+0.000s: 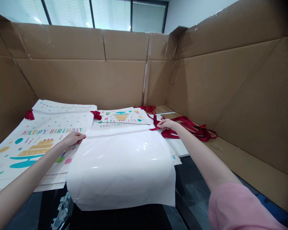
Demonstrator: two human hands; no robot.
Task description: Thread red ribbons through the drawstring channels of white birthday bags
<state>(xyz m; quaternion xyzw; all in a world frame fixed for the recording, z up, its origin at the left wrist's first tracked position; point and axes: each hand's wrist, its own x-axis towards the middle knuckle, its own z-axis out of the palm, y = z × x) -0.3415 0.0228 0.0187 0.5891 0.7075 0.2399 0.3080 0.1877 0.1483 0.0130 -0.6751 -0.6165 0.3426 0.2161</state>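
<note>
A glossy white sheet (pixel 121 166) lies folded over in front of me, curling down over the near table edge. My left hand (pixel 73 139) presses its far left corner, fingers flat. My right hand (pixel 167 124) rests on its far right corner, touching a bundle of red ribbons (pixel 194 127). Beyond the sheet lies a flat paper bag (pixel 121 116) printed with a cake and confetti, a thin dark rod (pixel 122 123) across it. To the left is a stack of flat "HAPPY BIRTHDAY" bags (pixel 38 140).
Tall cardboard walls (pixel 86 80) enclose the table on the left, back and right. More red ribbon (pixel 148 109) sits at the back corner, and red pieces (pixel 29 115) by the left wall. The dark table edge (pixel 182 191) shows near me.
</note>
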